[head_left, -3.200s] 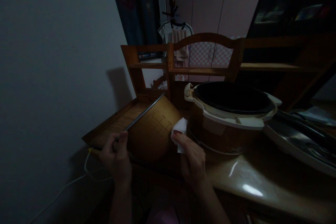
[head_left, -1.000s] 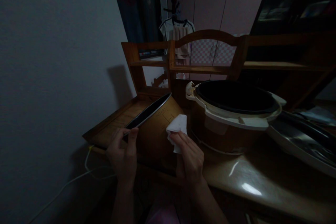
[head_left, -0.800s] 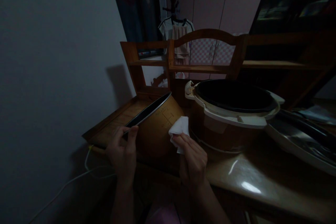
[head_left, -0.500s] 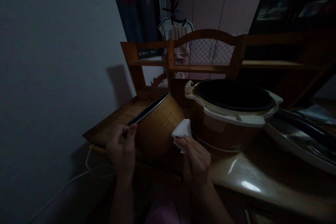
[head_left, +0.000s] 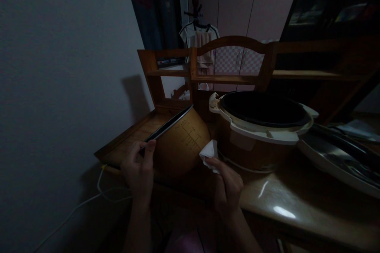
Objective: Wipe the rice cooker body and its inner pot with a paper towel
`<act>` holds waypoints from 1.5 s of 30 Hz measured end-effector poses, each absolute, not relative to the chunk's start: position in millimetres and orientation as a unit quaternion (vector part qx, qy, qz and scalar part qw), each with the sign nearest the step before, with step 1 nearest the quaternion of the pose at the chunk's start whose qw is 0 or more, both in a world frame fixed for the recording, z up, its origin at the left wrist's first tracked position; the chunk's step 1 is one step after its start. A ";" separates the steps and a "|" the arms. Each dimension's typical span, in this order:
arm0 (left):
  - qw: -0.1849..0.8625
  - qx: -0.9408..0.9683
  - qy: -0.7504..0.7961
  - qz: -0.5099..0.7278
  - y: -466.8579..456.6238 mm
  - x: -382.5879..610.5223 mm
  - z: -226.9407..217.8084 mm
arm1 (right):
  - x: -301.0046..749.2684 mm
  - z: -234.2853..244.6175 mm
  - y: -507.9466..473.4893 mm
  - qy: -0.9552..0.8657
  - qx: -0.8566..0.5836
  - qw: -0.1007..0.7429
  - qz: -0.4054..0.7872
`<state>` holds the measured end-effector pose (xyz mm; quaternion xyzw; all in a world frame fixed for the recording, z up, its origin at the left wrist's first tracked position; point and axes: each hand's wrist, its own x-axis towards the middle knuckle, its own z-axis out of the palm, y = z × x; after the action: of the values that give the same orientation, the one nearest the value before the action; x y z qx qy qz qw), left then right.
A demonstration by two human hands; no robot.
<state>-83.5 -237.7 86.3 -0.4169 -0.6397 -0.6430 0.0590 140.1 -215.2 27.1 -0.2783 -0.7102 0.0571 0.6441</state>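
A rice cooker inner pot [head_left: 175, 146], golden brown with printed level marks and a dark inside, is tilted with its mouth toward the upper left. My left hand [head_left: 139, 170] pinches its rim at the left, thumb outside. In my right hand [head_left: 227, 182] is a folded white cloth [head_left: 209, 152], gripped between thumb and fingers beside the pot's lower right wall; whether it touches the wall I cannot tell. Just to the right stands the rice cooker body [head_left: 261, 138], lidless, with a pale rim and a black opening.
The glossy wooden desk [head_left: 282, 197] carries a lid-like part with a dark handle [head_left: 341, 158] at the right. Behind rises a wooden shelf frame [head_left: 231, 79]. A white cable [head_left: 77, 207] hangs by the wall [head_left: 65, 67] at left.
My right hand has moved slightly right and down with the cloth, away from the pot's marked side. My left hand keeps its hold on the rim.
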 end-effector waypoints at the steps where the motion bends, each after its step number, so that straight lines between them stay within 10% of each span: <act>1: 0.059 -0.415 -0.642 -0.641 -237.5 -84.0 85.9 | 140.5 26.0 -216.2 -0.693 -0.306 0.647 0.085; 9: 0.056 -0.406 -0.649 -0.640 -239.2 -83.1 85.0 | 132.2 49.1 -212.0 -0.594 -0.361 0.678 0.239; 19: 0.089 -0.437 -0.646 -0.620 -242.5 -76.6 82.3 | 101.4 72.0 -201.7 -0.758 -0.165 0.631 0.032; 45: 0.053 -0.351 -0.629 -0.692 -238.9 -87.6 78.2 | 126.3 40.2 -213.3 -0.772 -0.203 0.602 -0.011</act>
<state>-87.6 -238.9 78.2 -0.3515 -0.6288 -0.6916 0.0534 126.3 -213.3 40.2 -0.2030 -0.7719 -0.0106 0.6024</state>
